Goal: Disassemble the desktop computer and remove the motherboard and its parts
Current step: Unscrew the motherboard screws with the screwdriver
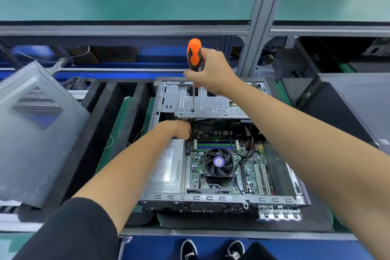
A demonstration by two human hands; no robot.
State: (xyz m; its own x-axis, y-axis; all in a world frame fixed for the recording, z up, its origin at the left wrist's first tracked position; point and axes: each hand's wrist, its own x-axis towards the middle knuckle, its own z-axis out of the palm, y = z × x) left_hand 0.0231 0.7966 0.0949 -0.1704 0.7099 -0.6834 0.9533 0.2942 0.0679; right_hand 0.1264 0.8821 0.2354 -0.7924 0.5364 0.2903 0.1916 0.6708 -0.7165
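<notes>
A: Nearest the lens, below the desktop computer, are two dark shoes on the floor, then a black sleeve on the left arm. How far along is the job, would you say?

B: Early, I judge. The side panel is off and leans to the left of the case. Inside it, the motherboard sits in place with its cooler fan, memory sticks and cables all attached. The power supply lies at the case's left side, and the drive cage covers the far end.

A: And the hands?

B: The right hand grips the orange screwdriver upright over the far end, fingers wrapped round the lower handle; the tip rests on a screw in the cage, well below those fingers. The left hand reaches into the case under the cage's near edge, by the board's far-left corner. Its fingers curl inward among cables, but I cannot tell whether they hold anything.
</notes>
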